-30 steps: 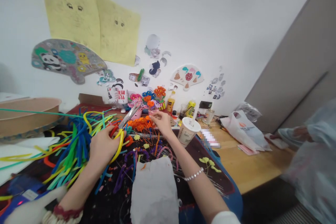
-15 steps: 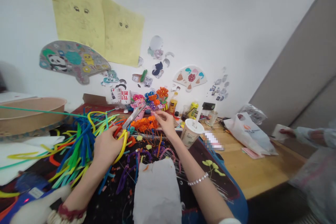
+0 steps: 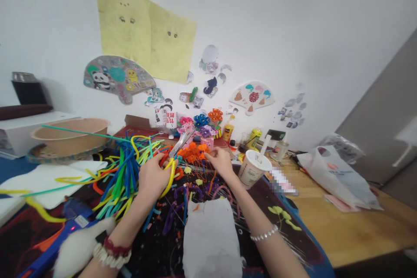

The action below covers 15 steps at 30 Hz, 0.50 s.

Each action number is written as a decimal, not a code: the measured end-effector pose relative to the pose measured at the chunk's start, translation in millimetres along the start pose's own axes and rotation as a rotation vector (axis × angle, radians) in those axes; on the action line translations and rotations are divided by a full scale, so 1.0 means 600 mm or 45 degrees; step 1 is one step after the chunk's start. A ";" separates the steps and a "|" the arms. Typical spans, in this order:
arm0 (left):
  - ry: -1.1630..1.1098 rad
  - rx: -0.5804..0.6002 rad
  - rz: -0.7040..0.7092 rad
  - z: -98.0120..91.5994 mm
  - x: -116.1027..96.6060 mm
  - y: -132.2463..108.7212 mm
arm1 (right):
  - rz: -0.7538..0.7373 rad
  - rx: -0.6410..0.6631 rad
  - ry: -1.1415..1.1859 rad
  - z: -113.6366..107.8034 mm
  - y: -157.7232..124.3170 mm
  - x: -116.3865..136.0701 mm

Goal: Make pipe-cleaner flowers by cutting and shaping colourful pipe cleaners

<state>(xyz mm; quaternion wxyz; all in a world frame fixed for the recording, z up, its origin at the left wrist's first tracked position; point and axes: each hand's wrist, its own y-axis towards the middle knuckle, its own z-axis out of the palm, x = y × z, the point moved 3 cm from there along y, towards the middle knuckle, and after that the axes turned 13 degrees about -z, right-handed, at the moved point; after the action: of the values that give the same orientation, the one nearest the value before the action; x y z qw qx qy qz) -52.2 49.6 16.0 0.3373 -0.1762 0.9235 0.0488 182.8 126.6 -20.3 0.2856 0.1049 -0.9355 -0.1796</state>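
Note:
My left hand [image 3: 153,178] is closed round the yellow and red handles of a pair of scissors [image 3: 177,145], whose blades point up and to the right. My right hand [image 3: 223,160] is pinched on something small I cannot make out, right beside a cluster of orange pipe-cleaner flowers [image 3: 193,153]. A pile of long coloured pipe cleaners [image 3: 125,173] lies just left of my left hand. Short cut pieces are scattered on the dark mat [image 3: 156,243] between my arms.
A white paper bag [image 3: 211,236] lies near me between my forearms. A lidded paper cup with a straw [image 3: 252,168] stands right of my right hand. A blue glue gun [image 3: 70,217], a brown round basket [image 3: 70,137], a white plastic bag [image 3: 339,173] and small bottles surround the work.
The view has swung to the left and the person at the far right has left the picture. Both hands keep their grip and their place over the mat.

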 end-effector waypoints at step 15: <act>-0.552 -0.173 -0.108 0.008 0.037 0.029 | -0.219 0.209 -0.411 0.002 -0.026 0.052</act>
<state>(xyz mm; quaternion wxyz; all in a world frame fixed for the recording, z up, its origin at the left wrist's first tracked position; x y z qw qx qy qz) -71.3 60.2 -2.2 0.5169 -0.2226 0.8158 0.1334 158.1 103.4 -12.1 0.1061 0.1772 -0.9682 -0.1411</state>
